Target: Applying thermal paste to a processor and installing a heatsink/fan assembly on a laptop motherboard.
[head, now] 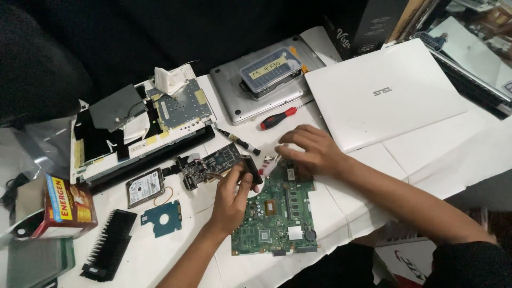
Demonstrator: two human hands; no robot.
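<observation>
A green laptop motherboard (pixel 277 218) lies on white paper near the table's front edge. My left hand (pixel 230 197) rests on its upper left corner and grips a black screwdriver handle (pixel 253 169) pointing down at the board. My right hand (pixel 312 149) lies flat on the board's upper right corner, fingers spread toward a small metal part (pixel 268 158).
A dismantled laptop chassis (pixel 138 125) sits at the left, with a small expansion card (pixel 210 162), a hard drive (pixel 144 187), a blue board (pixel 162 218) and a black heatsink (pixel 109 244) nearby. A red-handled screwdriver (pixel 278 118), a grey laptop with a screw box (pixel 266 72) and a closed white laptop (pixel 381 90) lie behind.
</observation>
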